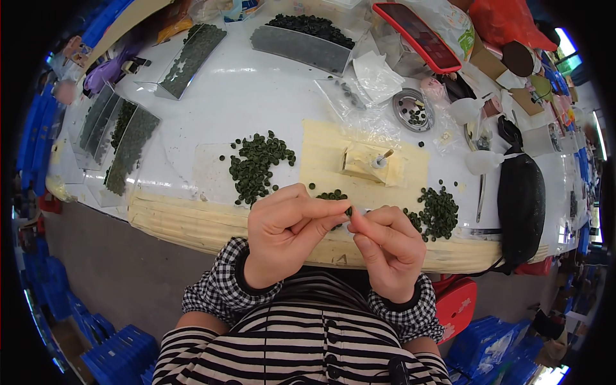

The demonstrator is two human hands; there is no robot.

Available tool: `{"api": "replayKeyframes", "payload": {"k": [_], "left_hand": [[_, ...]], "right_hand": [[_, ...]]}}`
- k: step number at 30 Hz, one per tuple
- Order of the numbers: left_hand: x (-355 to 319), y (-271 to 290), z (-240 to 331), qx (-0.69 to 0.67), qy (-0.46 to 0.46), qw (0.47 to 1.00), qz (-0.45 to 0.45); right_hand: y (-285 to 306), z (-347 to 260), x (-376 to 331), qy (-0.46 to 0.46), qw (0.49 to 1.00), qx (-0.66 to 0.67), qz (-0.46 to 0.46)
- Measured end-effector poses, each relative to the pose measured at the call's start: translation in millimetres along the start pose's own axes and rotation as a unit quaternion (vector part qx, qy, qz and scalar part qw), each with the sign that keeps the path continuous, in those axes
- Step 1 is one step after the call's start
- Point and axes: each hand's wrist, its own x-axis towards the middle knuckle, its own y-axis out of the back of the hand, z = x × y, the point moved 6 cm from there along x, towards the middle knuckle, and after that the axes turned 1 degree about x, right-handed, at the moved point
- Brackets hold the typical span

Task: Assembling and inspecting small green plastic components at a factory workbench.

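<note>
Left hand pinches small dark-green disc; right hand close on its right, can't tell if gripping.

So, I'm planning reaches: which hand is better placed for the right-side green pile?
Probably the right hand: it is beside that pile, while the left hand is farther away, pinching a small green disc.
</note>
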Motion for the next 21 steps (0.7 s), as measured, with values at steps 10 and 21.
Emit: {"api": "replayKeyframes", "payload": {"k": [10,21], "left_hand": [[1.2,2.2,-7.8,-0.067,0.012,0.997,-0.038],[-0.3,4.7,0.6,-0.038,-0.023,0.997,-0.061]], "right_hand": [[2.1,-2.3,1.4,0.084,0.996,-0.043,0.002],[1.0,-5.8,2.2,0.131,0.989,-0.063,-0.026]]}}
